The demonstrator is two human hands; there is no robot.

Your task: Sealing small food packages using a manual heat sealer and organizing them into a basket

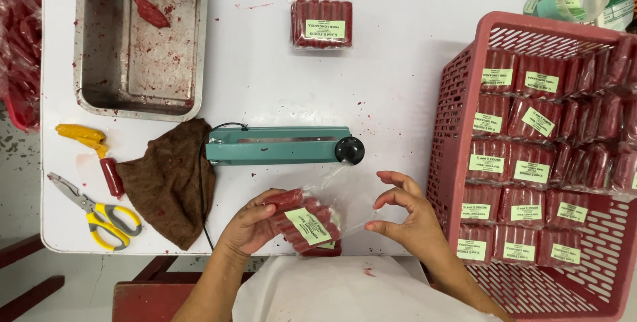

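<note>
labelled red sausage packs: held (306, 224), table (321, 23), crate (524, 163).

Both forearms enter from the lower edge, bare, angled inward and converging toward mid-frame. Left hand (249, 226): palm turned inward to the right, fingers curled in a closed grasp, thumb on top, knuckles facing the camera. Wrist roughly straight, in line with the forearm. Right hand (405, 219): just beside the left, slightly apart from it, palm facing left. Thumb and forefinger pinched together at the tips; remaining fingers (398, 179) arched upward and spread loosely above the pinch. Right wrist bent slightly back. Both hands at about equal height.
</note>
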